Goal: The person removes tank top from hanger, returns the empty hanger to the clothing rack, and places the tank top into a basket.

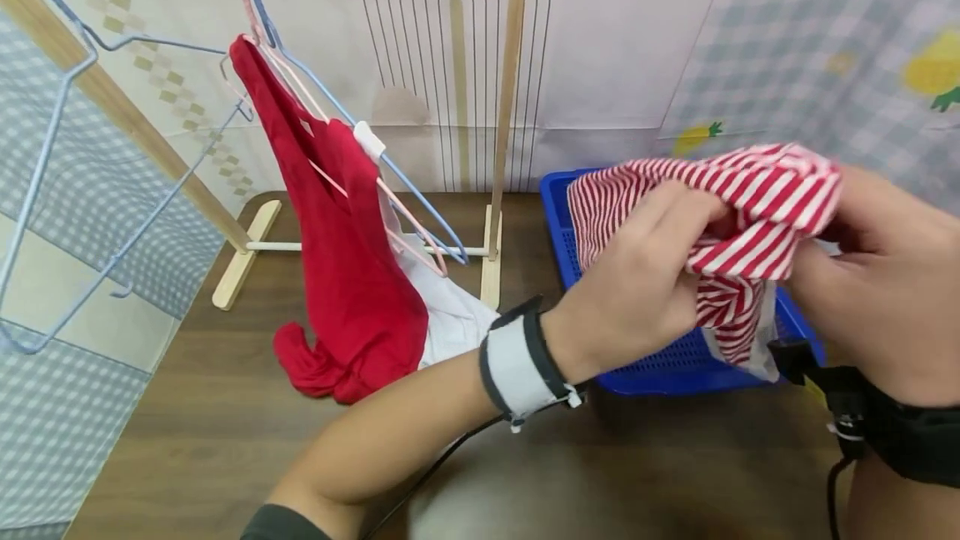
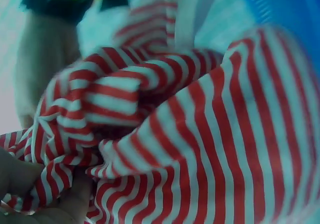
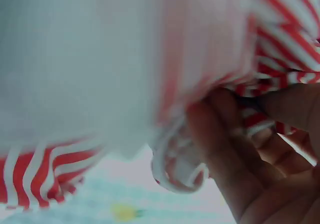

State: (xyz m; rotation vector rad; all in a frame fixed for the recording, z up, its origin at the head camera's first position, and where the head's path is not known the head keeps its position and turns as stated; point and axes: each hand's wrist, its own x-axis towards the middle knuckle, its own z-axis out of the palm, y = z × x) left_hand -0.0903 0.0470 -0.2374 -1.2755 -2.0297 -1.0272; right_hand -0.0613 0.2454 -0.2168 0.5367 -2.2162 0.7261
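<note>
Right hand and left hand grip striped cloth over blue basket

Nearest the head camera, the right hand (image 1: 892, 290) pinches the bunched edge of the red-and-white striped cloth (image 1: 795, 198) between thumb and fingers, above the right side of the blue basket (image 1: 660, 384). The left hand (image 1: 648, 273), above the basket's middle, grasps the same cloth with curled fingers. The cloth is held up over the basket, part of it hanging down; whether it touches the basket, I cannot tell.

Well to the left of the basket, a red garment (image 1: 360, 290) hangs on a pink hanger, with a white garment (image 1: 457, 319) behind it. A wooden post (image 1: 510, 82) of the rack rises between these garments and the basket.
</note>
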